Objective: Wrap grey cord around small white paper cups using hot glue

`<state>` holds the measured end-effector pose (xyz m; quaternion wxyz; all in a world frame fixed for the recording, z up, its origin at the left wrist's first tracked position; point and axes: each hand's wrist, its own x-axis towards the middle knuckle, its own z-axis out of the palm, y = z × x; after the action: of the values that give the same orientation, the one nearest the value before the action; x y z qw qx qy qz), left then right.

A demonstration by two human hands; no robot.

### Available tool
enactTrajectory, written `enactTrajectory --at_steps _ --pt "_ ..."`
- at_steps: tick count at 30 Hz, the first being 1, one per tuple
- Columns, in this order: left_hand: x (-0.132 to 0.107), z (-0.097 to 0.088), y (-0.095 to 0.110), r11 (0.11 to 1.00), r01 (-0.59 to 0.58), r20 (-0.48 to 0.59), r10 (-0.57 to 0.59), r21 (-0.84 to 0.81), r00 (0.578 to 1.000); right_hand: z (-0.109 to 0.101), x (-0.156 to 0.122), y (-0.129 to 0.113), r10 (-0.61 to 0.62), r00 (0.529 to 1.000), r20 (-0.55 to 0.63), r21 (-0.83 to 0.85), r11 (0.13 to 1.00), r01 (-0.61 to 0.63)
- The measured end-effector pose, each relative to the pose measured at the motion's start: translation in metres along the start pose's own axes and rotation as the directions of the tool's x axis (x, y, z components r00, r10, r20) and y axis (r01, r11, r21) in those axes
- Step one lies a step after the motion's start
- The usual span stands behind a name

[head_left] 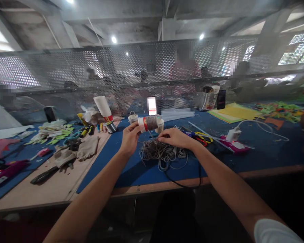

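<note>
My left hand [130, 137] is closed around one end of a paper cup [150, 123] held on its side, its body wrapped in grey cord with a red band near the base. My right hand [175, 137] is closed in a pinch on the grey cord just below the cup. A loose tangle of the same grey cord [164, 154] lies on the blue mat [258, 148] under both hands.
Small cord-wrapped cups [133, 117] stand behind. Scissors [201, 137] and a pink glue gun [234, 145] with a white charger [233, 135] lie to the right. Left: an upturned paper cup [103, 108], gloves [77, 152], scissors [44, 175], another glue gun [5, 172]. Mesh screen [66, 77] behind, people beyond.
</note>
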<state>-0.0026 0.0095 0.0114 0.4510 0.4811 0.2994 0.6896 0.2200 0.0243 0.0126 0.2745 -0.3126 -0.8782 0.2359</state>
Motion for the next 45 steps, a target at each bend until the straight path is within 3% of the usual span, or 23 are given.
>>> enactTrajectory --at_steps 3,6,9,13,19,25,28,34,39,41,45 --pt "0.000 0.001 0.001 1.000 0.019 0.007 -0.018 -0.025 1.000 0.000 0.002 0.001 0.074 0.989 -0.131 -0.046 0.996 -0.081" --pt "0.000 0.001 0.002 0.998 0.044 0.002 -0.044 -0.048 0.999 -0.001 0.004 0.008 0.179 0.937 -0.301 -0.084 0.974 -0.213" --pt "0.000 0.001 0.004 0.993 0.089 0.016 -0.088 -0.076 0.996 -0.002 0.008 0.015 0.204 0.905 -0.374 -0.055 0.969 -0.241" --pt "-0.001 0.000 0.005 0.987 0.131 0.059 -0.126 -0.095 0.990 0.001 0.011 0.020 0.155 0.936 -0.317 0.091 0.987 -0.133" --pt "0.002 -0.003 0.003 0.985 0.117 0.052 -0.111 -0.125 0.992 -0.005 0.010 0.018 0.182 0.938 -0.296 0.168 0.976 -0.136" --pt "0.010 -0.010 -0.001 0.980 0.102 -0.020 -0.107 -0.172 0.994 -0.016 0.000 0.007 0.121 0.992 -0.024 -0.040 0.992 -0.122" --pt "0.011 -0.011 -0.003 0.980 0.091 -0.020 -0.096 -0.178 0.995 -0.014 -0.002 0.006 0.145 0.981 -0.128 -0.192 0.967 -0.168" --pt "0.011 -0.009 -0.003 0.987 0.080 -0.011 -0.082 -0.140 0.997 -0.019 -0.003 0.011 0.144 0.906 -0.398 -0.205 0.949 -0.241" --pt "0.011 -0.009 -0.006 0.993 0.059 -0.007 -0.060 -0.106 0.998 -0.041 -0.025 0.023 0.239 0.803 -0.546 -0.166 0.909 -0.383" --pt "0.010 -0.008 -0.008 0.994 0.045 0.004 -0.045 -0.102 0.999 -0.052 -0.042 0.030 0.321 0.759 -0.566 -0.207 0.836 -0.508" --pt "0.008 -0.005 -0.008 0.994 0.054 0.010 -0.053 -0.094 0.999 -0.066 -0.073 0.040 0.517 0.668 -0.535 -0.325 0.603 -0.728"
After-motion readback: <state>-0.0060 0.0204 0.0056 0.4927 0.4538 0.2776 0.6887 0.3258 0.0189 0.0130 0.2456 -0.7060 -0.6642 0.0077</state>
